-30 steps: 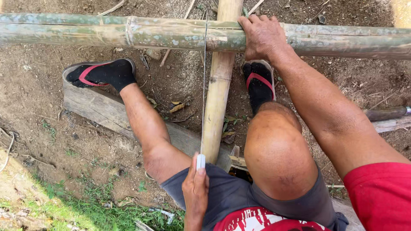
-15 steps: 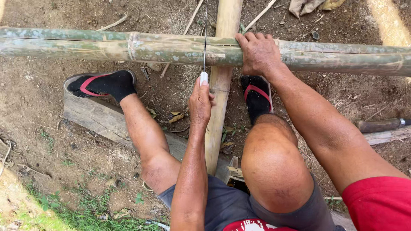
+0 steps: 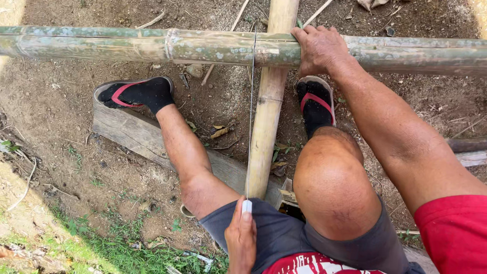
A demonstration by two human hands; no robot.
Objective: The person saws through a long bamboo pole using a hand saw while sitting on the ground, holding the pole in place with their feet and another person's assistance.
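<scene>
Sawing is what's in hand: the thin saw blade (image 3: pixel 252 101) runs edge-on from the left hand (image 3: pixel 241 238), drawn back down by the lap, forward to the green bamboo pole (image 3: pixel 152 46) lying crosswise ahead of both hands. That hand is clenched round the saw's white-tipped handle (image 3: pixel 246 206), thumb on top. The right hand (image 3: pixel 320 48) is clamped over the top of the pole, just right of where the blade meets it, fingers curled over the far side.

Under the green pole, a paler bamboo pole (image 3: pixel 268 116) runs lengthwise away from the person as a prop, between the two sandalled feet (image 3: pixel 136 94). A weathered plank (image 3: pixel 137 137) lies on the bare dirt below the left leg.

To do this well, I'd say the blade should stay straight in its cut, square to the pole; a blade this slim would bind or buckle if the pulling hand drifted sideways. Long, even strokes with light pressure look right. The holding hand sits very near the teeth, so it's best kept pressing down firmly without creeping leftward. The round pole could roll on its prop, so steady weight from that hand matters, easing off as the cut deepens.
</scene>
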